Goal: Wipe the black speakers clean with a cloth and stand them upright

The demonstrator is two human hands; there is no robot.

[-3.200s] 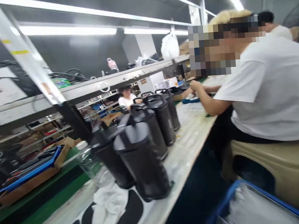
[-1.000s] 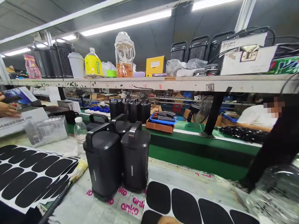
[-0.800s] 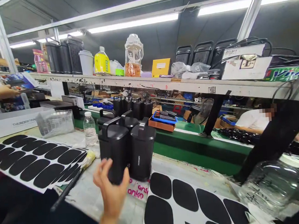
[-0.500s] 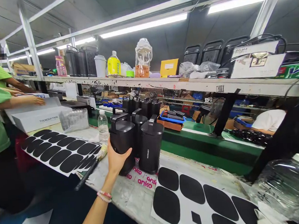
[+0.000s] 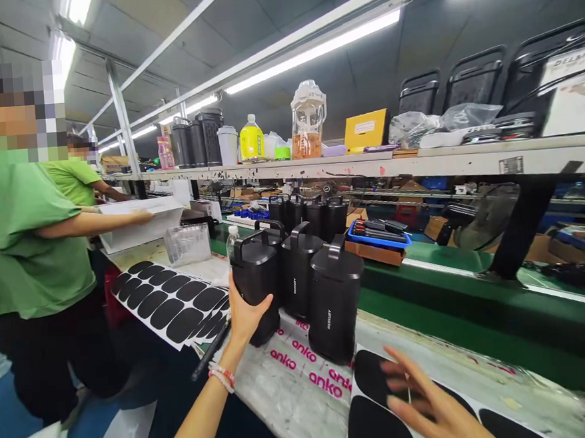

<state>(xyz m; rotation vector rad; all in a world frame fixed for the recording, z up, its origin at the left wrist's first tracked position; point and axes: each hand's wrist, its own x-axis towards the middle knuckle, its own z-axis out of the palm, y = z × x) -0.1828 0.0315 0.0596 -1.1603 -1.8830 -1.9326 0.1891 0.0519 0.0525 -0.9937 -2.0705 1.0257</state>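
Observation:
My left hand (image 5: 246,315) is wrapped round the lower side of a black canister-shaped unit with a top handle (image 5: 256,268), which stands upright on the bench. Beside it are two similar units, a middle one (image 5: 300,265) and a right one (image 5: 336,303), both lettered MERKURY; another stands partly hidden behind. Under them lies a plastic sheet (image 5: 287,359) printed "anko" in pink. My right hand (image 5: 430,403), a little blurred, is spread open with nothing in it, above a white sheet of black rounded pads (image 5: 377,423).
More pad sheets (image 5: 162,291) overhang the bench at left, by a clear plastic tray (image 5: 188,245). A water bottle (image 5: 232,240) stands behind the held unit. A co-worker in green (image 5: 23,231) handles a white box (image 5: 142,223). A shelf (image 5: 359,166) crosses above the green conveyor (image 5: 429,316).
The view has turned left, so things sit further right in the picture. My right hand has come in from the lower right. My left hand keeps its hold on the black unit.

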